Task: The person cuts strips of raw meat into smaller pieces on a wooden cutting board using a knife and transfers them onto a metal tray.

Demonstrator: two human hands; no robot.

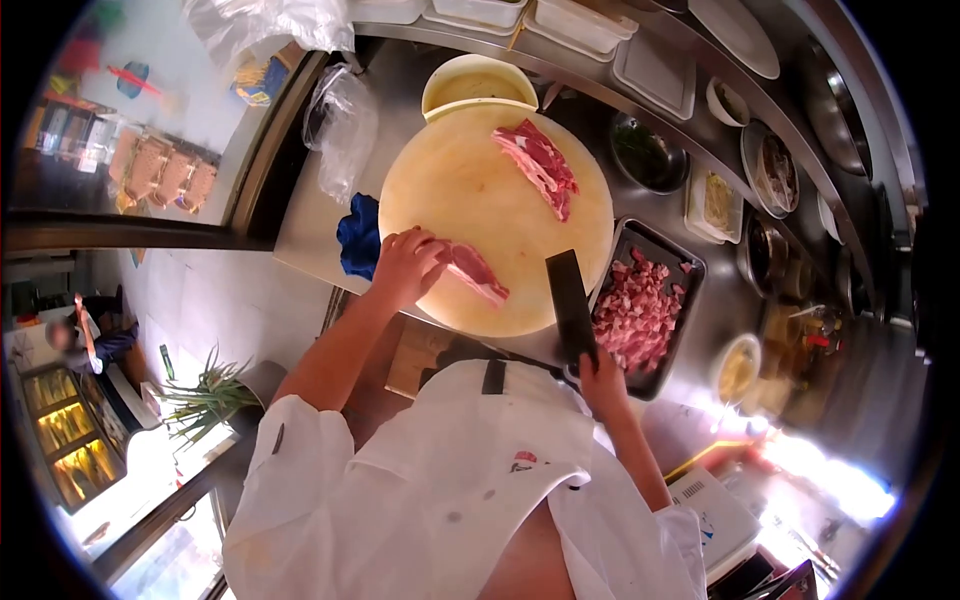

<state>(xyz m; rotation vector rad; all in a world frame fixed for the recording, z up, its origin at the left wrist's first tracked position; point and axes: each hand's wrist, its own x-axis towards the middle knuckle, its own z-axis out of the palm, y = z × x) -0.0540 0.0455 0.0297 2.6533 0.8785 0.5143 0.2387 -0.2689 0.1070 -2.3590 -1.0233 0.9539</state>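
Note:
My left hand (pixel 408 268) is closed on the left end of a strip of raw meat (pixel 477 274), which lies on the lower part of a round cutting board (pixel 440 190). In my right hand (pixel 602 385) is the handle of a dark, broad-bladed cleaver (pixel 570 303); its blade reaches over the board's lower right edge, apart from the meat strip. A larger piece of raw red meat with pale fat (pixel 537 168) rests near the top right of the board. Beside the board, a dark tray (pixel 683 345) holds many chopped meat pieces (pixel 636 312).
A cream bowl (pixel 479 84) touches the board's far edge. Crumpled blue cloth (pixel 358 237) and a clear plastic bag (pixel 343 130) lie left. Bowls and containers, including a metal bowl (pixel 650 152), stand right, near a metal shelf (pixel 600 85). Another person (pixel 90 335) is far left.

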